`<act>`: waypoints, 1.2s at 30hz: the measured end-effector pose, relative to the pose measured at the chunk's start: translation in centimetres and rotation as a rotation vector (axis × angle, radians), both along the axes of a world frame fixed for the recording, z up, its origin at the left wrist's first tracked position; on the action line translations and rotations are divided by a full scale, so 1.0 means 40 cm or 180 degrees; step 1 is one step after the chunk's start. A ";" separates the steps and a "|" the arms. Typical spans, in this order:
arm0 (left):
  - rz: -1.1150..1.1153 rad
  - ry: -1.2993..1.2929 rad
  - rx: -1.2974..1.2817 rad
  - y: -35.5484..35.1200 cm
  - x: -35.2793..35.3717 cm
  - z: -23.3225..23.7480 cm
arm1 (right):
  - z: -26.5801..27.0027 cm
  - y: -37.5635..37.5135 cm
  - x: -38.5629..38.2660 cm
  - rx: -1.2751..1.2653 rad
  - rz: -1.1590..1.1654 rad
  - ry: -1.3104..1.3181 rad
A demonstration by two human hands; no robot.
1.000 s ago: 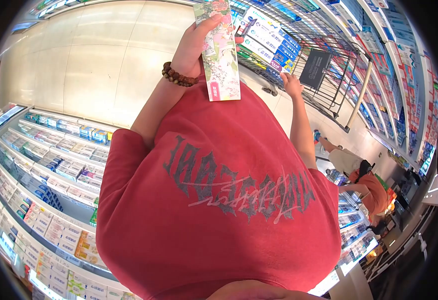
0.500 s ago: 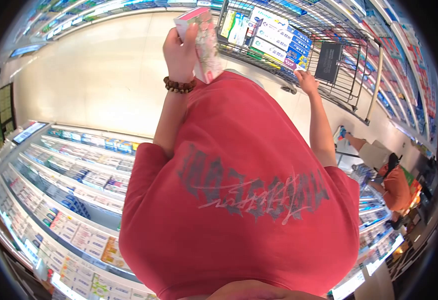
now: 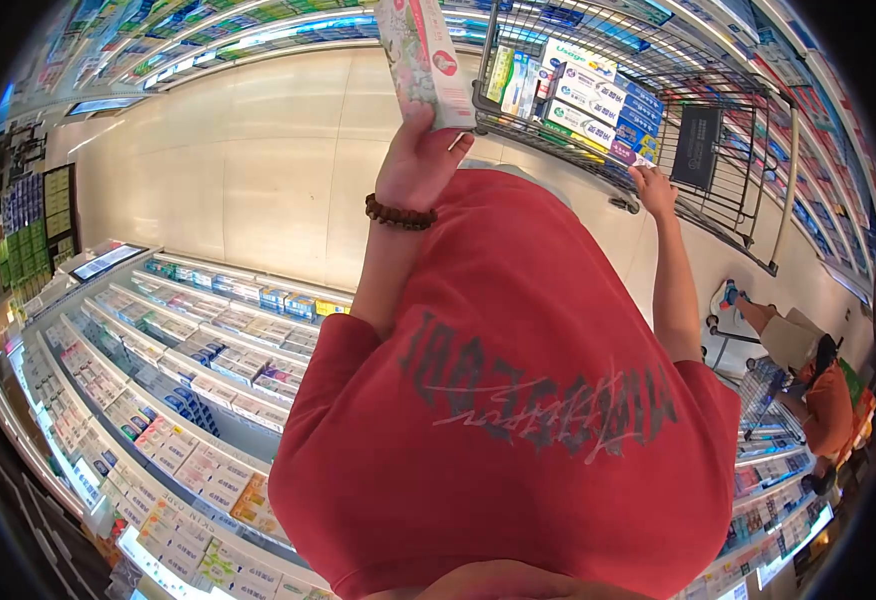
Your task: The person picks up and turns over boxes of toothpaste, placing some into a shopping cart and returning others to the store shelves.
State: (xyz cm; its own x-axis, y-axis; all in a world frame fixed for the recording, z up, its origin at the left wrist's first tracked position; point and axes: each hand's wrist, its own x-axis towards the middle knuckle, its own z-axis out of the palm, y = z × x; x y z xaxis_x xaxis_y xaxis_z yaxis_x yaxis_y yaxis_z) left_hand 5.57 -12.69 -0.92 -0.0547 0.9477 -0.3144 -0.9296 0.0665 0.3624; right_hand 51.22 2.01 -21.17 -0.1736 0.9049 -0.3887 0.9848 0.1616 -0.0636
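Head cam has the left hand (image 3: 416, 165) wrapped around the near end of a long floral box (image 3: 420, 65), thumb on top; the hidden fingers' exact spread, can't tell. Beaded bracelet (image 3: 401, 212) on that wrist. So the box is up in the air just left of the cart (image 3: 698, 150), near its corner, tilted a bit and running right up to the picture's top edge. Right hand (image 3: 656, 190) is at the cart's near side, fingers bent, by a purple carton (image 3: 624, 152); whether it's actually gripping the wire, can't tell. White cartons (image 3: 588, 108) and blue cartons (image 3: 640, 115) sit stacked inside. Tip for anyone holding a box like this: with 1 hand at 1 end, the far end probably wants to droop, so firm thumb, loose wrist, no squeezing hard enough to dent the card. Best to give that cart corner some room, and a steady 2nd hand on the rim should help stop the cart drifting.
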 end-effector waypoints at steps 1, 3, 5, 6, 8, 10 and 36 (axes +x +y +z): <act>0.0023 0.0361 -0.0022 0.000 0.019 0.004 | -0.001 -0.001 0.001 0.0015 -0.0004 0.0003; 0.0075 0.1085 -0.0058 0.012 0.058 0.062 | -0.002 -0.002 0.000 0.0052 -0.0008 0.0011; 0.0264 0.1886 -0.0157 0.012 0.080 0.092 | 0.001 -0.004 -0.001 0.0017 -0.0022 0.0043; 0.0377 0.2134 -0.0166 0.014 0.090 0.106 | 0.000 -0.004 -0.002 0.0017 -0.0020 0.0032; 0.0468 0.2326 -0.0131 0.022 0.104 0.117 | 0.004 -0.003 -0.002 0.0011 -0.0011 -0.0010; 0.0422 0.2242 -0.0024 0.026 0.101 0.122 | 0.006 -0.005 -0.003 0.0032 0.0016 -0.0055; 0.0015 0.1889 0.0196 0.087 0.122 0.081 | 0.022 -0.014 -0.012 0.0144 -0.0043 0.0071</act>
State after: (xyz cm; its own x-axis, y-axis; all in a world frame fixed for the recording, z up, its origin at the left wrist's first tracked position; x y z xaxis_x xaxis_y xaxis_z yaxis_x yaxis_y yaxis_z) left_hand 10.43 -9.21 2.33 -0.2084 0.9626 -0.1733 -0.5673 0.0254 0.8231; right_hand 50.73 1.47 -20.29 -0.1695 0.9238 -0.3434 0.9853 0.1516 -0.0785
